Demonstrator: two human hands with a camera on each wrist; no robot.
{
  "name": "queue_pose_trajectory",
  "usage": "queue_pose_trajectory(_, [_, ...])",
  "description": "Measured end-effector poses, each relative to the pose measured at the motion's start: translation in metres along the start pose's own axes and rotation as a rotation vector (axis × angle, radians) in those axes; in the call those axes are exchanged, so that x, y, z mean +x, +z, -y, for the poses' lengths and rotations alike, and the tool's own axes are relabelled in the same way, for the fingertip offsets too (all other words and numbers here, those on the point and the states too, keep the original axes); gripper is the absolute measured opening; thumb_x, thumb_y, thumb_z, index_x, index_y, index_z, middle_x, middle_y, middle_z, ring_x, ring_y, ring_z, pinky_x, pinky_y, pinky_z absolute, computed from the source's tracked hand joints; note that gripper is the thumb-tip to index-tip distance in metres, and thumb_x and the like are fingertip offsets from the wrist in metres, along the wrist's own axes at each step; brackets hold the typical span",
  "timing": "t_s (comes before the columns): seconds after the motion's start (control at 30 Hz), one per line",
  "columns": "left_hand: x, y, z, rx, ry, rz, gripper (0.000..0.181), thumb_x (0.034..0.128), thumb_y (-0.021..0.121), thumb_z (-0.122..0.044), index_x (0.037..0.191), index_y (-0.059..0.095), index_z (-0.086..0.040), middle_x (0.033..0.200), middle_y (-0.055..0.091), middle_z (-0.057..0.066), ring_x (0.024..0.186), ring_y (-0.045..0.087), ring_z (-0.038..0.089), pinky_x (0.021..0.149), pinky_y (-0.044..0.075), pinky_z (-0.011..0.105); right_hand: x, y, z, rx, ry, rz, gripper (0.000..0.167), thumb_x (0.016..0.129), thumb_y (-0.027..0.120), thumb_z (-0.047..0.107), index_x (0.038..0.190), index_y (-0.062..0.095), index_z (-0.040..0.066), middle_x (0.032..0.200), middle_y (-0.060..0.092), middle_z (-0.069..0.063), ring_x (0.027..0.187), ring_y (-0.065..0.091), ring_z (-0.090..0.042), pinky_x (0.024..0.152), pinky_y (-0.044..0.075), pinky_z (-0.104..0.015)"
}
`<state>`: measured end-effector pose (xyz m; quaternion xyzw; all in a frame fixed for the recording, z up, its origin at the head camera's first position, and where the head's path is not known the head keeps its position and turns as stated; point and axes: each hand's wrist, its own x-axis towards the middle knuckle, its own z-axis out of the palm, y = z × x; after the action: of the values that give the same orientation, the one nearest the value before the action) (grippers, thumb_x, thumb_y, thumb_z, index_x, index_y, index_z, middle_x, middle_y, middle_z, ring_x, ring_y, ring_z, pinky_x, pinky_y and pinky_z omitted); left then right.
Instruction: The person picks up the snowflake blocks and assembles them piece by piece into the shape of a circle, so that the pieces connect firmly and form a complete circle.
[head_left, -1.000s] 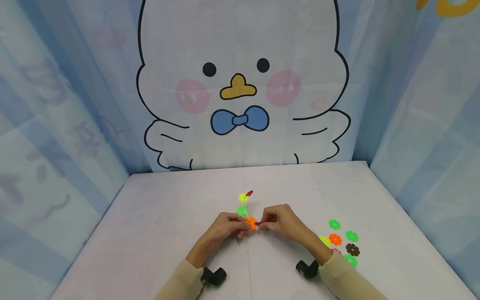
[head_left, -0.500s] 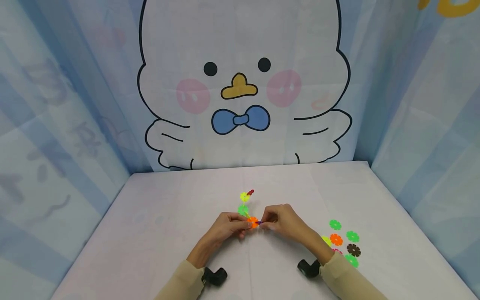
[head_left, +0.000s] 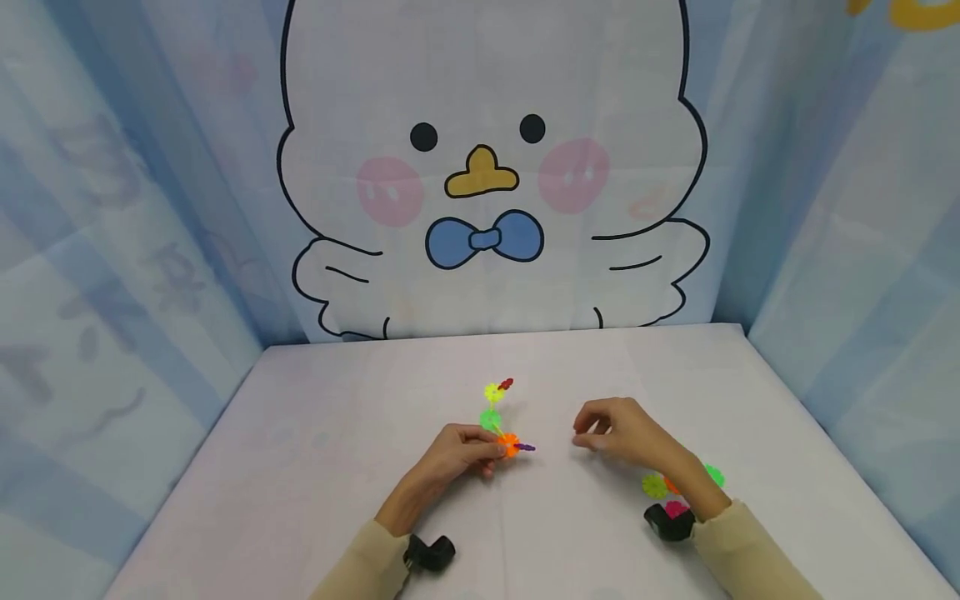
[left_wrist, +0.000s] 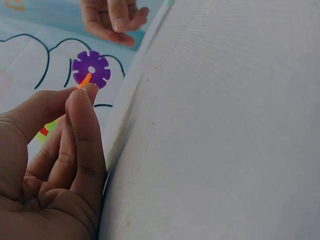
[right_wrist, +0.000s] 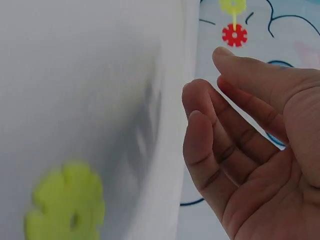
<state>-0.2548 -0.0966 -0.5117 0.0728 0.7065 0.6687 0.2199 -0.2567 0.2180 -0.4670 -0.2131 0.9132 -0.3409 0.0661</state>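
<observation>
My left hand (head_left: 459,454) pinches the orange flower-shaped plastic disc (head_left: 510,446) of a small linked chain. A purple notched disc (left_wrist: 91,62) sticks out from its right side, seen edge-on in the head view. Beyond the orange disc, the chain runs through a thin yellowish piece to a green disc (head_left: 490,419), a yellow disc (head_left: 492,392) and a red disc (right_wrist: 234,35) at the far end. Apart from the chain, to its right, my right hand (head_left: 626,433) hovers above the table with loosely bent fingers and nothing between them.
Loose discs lie on the white table (head_left: 337,417) below and around my right forearm: a yellow-green disc (head_left: 654,486), a pink disc (head_left: 677,508) and a green disc (head_left: 715,475). The forearm partly covers others. A cartoon-printed cloth (head_left: 480,292) hangs behind the table.
My right hand has let go of the purple disc and moved right, away from the chain. The purple disc stays joined to the orange one, which my left hand keeps holding.
</observation>
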Motion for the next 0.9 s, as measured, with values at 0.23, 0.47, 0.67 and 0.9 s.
queue_pose_trajectory(0.23, [-0.002,-0.001,0.0,-0.01,-0.008,-0.022,0.024,0.0941,0.08,-0.014,0.11,0.076,0.004,0.088,0.079,0.004,0.065,0.066,0.008,0.07,0.061,0.022,-0.03,-0.032,-0.04,-0.116,0.082,-0.044,0.013,0.091,0.084,0.023,0.097,0.076,0.015,0.088,0.07,0.005,0.078,0.056,-0.012,0.067,0.05,-0.021])
queue_pose_trajectory(0.47, [-0.004,-0.001,-0.002,-0.045,-0.013,-0.062,0.027,0.0978,0.076,-0.018,0.114,0.073,0.004,0.092,0.078,0.004,0.068,0.068,0.01,0.071,0.062,0.023,-0.054,-0.057,-0.063,-0.19,0.17,-0.01,0.027,0.086,0.088,0.029,0.099,0.075,0.009,0.082,0.064,0.003,0.075,0.053,-0.014,0.064,0.046,-0.023])
queue_pose_trajectory(0.67, [-0.007,-0.002,-0.003,-0.066,-0.017,-0.083,0.027,0.0998,0.072,-0.019,0.116,0.071,0.002,0.098,0.08,0.008,0.073,0.072,0.011,0.073,0.064,0.024,-0.061,-0.073,-0.068,-0.209,0.226,0.034,0.035,0.082,0.091,0.034,0.1,0.074,0.009,0.084,0.063,0.001,0.078,0.054,-0.016,0.065,0.046,-0.025])
queue_pose_trajectory(0.9, [-0.008,-0.004,-0.004,-0.064,-0.015,-0.108,0.028,0.1017,0.069,-0.017,0.12,0.068,0.004,0.107,0.082,0.014,0.075,0.077,0.012,0.075,0.065,0.025,-0.063,-0.077,-0.075,-0.175,0.277,0.065,0.031,0.082,0.092,0.028,0.1,0.076,0.009,0.087,0.064,-0.001,0.082,0.055,-0.018,0.067,0.049,-0.026])
